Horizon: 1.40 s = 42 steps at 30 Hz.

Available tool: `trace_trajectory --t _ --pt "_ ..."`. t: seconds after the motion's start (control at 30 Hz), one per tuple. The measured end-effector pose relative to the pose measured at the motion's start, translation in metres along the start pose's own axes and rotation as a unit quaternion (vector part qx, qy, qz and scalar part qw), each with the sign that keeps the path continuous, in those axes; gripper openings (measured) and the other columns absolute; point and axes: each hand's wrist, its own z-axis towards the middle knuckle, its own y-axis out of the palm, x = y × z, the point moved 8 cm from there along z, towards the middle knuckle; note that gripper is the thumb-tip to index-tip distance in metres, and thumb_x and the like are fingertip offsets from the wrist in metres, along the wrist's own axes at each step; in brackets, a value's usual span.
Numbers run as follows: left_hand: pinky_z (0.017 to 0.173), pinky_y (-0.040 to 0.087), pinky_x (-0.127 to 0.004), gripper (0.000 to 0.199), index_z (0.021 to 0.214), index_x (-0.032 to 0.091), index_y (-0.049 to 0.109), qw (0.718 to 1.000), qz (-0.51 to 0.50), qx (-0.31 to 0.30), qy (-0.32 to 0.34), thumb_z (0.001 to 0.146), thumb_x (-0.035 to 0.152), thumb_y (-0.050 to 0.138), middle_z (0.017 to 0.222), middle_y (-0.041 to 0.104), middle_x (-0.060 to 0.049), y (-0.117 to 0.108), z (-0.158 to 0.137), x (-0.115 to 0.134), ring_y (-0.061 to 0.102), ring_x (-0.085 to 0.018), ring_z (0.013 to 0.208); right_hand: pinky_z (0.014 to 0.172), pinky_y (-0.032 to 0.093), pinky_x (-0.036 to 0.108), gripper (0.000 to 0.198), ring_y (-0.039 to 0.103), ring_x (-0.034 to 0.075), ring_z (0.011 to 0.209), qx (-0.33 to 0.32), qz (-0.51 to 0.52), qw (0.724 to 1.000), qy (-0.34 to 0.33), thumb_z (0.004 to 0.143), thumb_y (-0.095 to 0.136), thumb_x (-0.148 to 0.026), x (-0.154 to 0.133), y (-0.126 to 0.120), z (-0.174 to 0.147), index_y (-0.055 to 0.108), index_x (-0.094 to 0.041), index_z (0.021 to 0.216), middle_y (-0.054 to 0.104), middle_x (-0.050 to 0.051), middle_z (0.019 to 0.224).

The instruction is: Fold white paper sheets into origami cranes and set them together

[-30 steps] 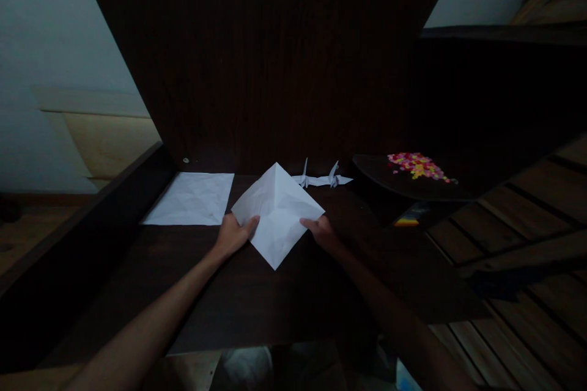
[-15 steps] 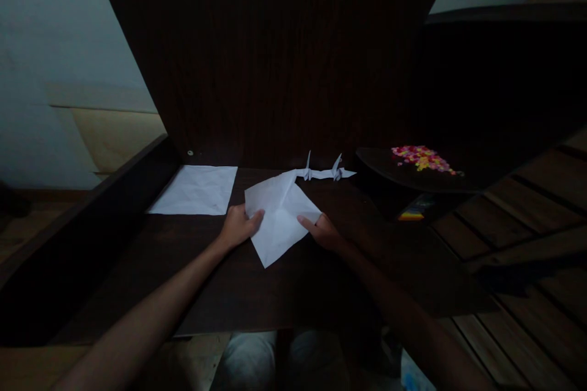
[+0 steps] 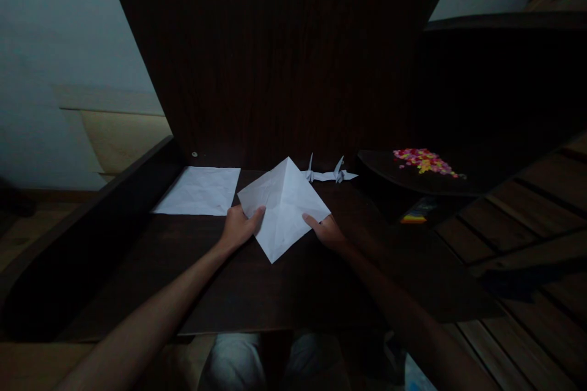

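Note:
A creased white sheet of paper (image 3: pixel 285 211) is held up between my two hands, one corner pointing away and one toward me. My left hand (image 3: pixel 243 224) grips its left side with the thumb on top. On the right side, my right hand (image 3: pixel 324 230) pinches the edge the same way; the fingers of both hands are hidden beneath. Just behind the sheet's far right edge lie two folded paper cranes (image 3: pixel 340 175), partly covered by it. Left of my left hand, a flat stack or sheet of white paper (image 3: pixel 202 190) rests on the desk.
The dark wooden desk (image 3: pixel 220 293) has a tall back panel (image 3: pixel 284 61) and a raised left side board (image 3: pixel 92 238). At the right, a curved shelf (image 3: pixel 376 165) carries a pile of pink, red and yellow small pieces (image 3: pixel 428 162). Wooden slats (image 3: pixel 523 214) lie further right.
The sheet has opened out flatter, its far corner now spread into a point. My hands have moved slightly apart, still holding it. The view has shifted a little.

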Motion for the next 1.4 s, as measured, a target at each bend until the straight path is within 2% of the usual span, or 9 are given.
trace_trajectory --t 0.3,0.43,0.53,0.6,0.67,0.73,0.87,1.0,1.4 --pt "0.049 0.048 -0.025 0.038 0.063 0.011 0.063 1.0 0.027 -0.002 0.01 0.075 0.047 0.056 0.062 0.067 -0.007 0.003 0.0 0.001 0.064 -0.021 0.06 0.105 0.033 0.041 0.03 0.049 0.027 0.118 -0.122 -0.076 0.979 -0.144 0.084 0.05 -0.037 -0.032 0.018 -0.008 0.067 -0.015 0.095 0.061 0.011 0.118" --pt "0.054 0.05 -0.027 0.037 0.068 0.011 0.064 0.999 0.052 -0.011 0.004 0.076 0.045 0.055 0.065 0.067 -0.007 0.006 0.0 0.0 0.065 -0.023 0.062 0.103 0.036 0.041 0.033 0.053 0.026 0.113 -0.11 -0.053 0.988 -0.092 0.084 0.05 -0.042 -0.025 0.015 -0.008 0.067 -0.017 0.096 0.064 0.01 0.112" --pt "0.07 0.053 -0.033 0.041 0.103 0.009 0.061 0.998 0.053 0.028 0.017 0.076 0.039 0.057 0.092 0.07 -0.012 -0.002 0.001 0.004 0.066 -0.026 0.082 0.097 0.041 0.04 0.039 0.059 0.026 0.104 -0.082 -0.021 0.996 -0.023 0.085 0.049 -0.045 -0.014 0.011 -0.007 0.065 -0.016 0.106 0.067 0.009 0.106" --pt "0.084 0.05 -0.039 0.064 0.131 0.01 0.041 0.995 0.044 0.075 0.044 0.074 0.032 0.061 0.116 0.062 -0.016 -0.012 0.001 0.01 0.061 -0.028 0.101 0.097 0.042 0.04 0.04 0.059 0.026 0.103 -0.086 -0.02 0.996 -0.016 0.085 0.048 -0.044 -0.012 0.012 -0.007 0.064 -0.015 0.108 0.067 0.01 0.105" --pt "0.097 0.042 -0.045 0.083 0.142 0.012 0.022 0.986 0.06 0.122 0.096 0.072 0.026 0.064 0.135 0.046 -0.019 -0.022 -0.001 0.019 0.047 -0.031 0.121 0.099 0.04 0.04 0.039 0.057 0.026 0.106 -0.08 -0.045 0.996 -0.024 0.084 0.05 -0.042 -0.012 0.013 -0.005 0.064 -0.016 0.11 0.065 0.01 0.11" --pt "0.107 0.03 -0.05 0.08 0.141 0.014 0.025 0.97 0.112 0.138 0.167 0.072 0.022 0.063 0.146 0.031 -0.019 -0.025 -0.005 0.03 0.029 -0.033 0.134 0.1 0.038 0.041 0.04 0.054 0.026 0.109 -0.065 -0.078 0.994 -0.034 0.081 0.055 -0.04 -0.012 0.011 -0.003 0.063 -0.016 0.111 0.062 0.01 0.116" --pt "0.11 0.024 -0.051 0.04 0.12 0.016 0.056 0.939 0.192 -0.014 0.285 0.08 0.021 0.054 0.136 0.047 -0.013 0.009 -0.013 0.039 0.034 -0.031 0.132 0.099 0.039 0.041 0.041 0.056 0.027 0.108 -0.053 -0.089 0.994 -0.035 0.075 0.061 -0.037 -0.012 0.009 0.001 0.065 -0.014 0.109 0.063 0.011 0.114" --pt "0.106 0.034 -0.046 0.036 0.118 0.017 0.06 0.913 0.186 -0.185 0.311 0.088 0.031 0.048 0.127 0.058 -0.011 0.043 -0.023 0.031 0.045 -0.026 0.125 0.091 0.046 0.04 0.034 0.062 0.026 0.098 -0.069 -0.02 0.997 -0.014 0.073 0.061 -0.032 -0.005 0.01 0.003 0.066 -0.014 0.102 0.068 0.009 0.105" --pt "0.106 0.03 -0.045 0.047 0.134 0.021 0.046 0.885 0.218 -0.255 0.324 0.091 0.039 0.043 0.141 0.045 -0.008 0.052 -0.033 0.032 0.035 -0.027 0.133 0.092 0.046 0.041 0.034 0.062 0.026 0.101 -0.142 0.093 0.985 -0.016 0.071 0.066 -0.028 -0.012 0.022 -0.003 0.064 -0.015 0.103 0.069 0.008 0.106"
